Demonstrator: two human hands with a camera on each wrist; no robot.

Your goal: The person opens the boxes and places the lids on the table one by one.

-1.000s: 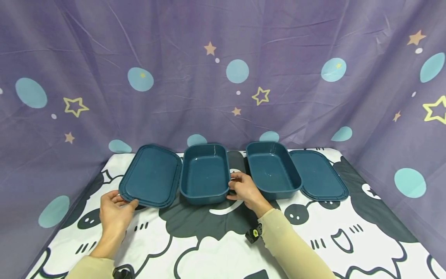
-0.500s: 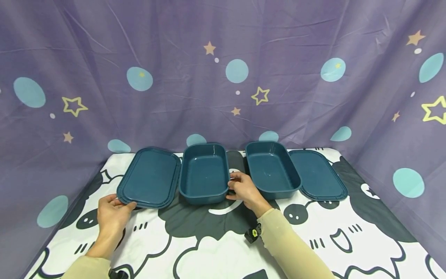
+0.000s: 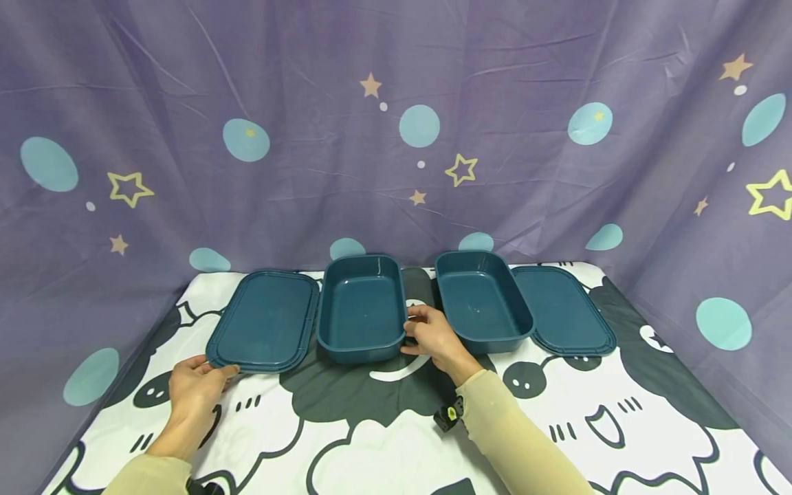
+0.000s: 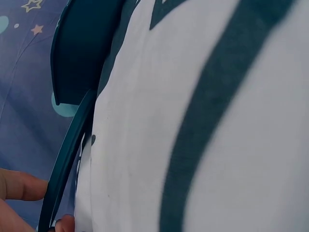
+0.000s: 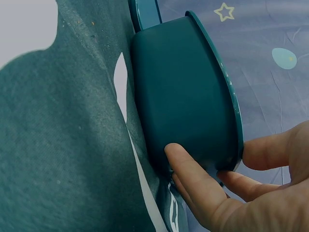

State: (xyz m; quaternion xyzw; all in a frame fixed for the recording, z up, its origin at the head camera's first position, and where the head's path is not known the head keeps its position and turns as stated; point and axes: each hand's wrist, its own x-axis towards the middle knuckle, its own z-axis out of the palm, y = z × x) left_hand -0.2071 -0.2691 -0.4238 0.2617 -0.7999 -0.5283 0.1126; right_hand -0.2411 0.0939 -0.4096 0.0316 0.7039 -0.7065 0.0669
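At the left, a flat dark teal lid [image 3: 262,320] lies with its far right edge beside a deep teal container [image 3: 364,309]. My left hand [image 3: 193,395] pinches the lid's near left corner; in the left wrist view a finger [image 4: 26,186] is on one face of the lid [image 4: 60,164] and a fingertip on the other. My right hand [image 3: 434,338] touches the container's right side from outside. In the right wrist view its extended fingers [image 5: 193,179] rest against the container wall [image 5: 183,92] and rim.
A second teal container [image 3: 482,299] stands to the right of my right hand. Another lid [image 3: 566,313] lies beside it, partly behind its edge. The cartoon-print cloth [image 3: 377,447] covers the table, and a purple curtain [image 3: 309,172] hangs behind.
My left hand has moved slightly toward me and left, and the lid's far edge has come down. My right hand and the containers stay in place.
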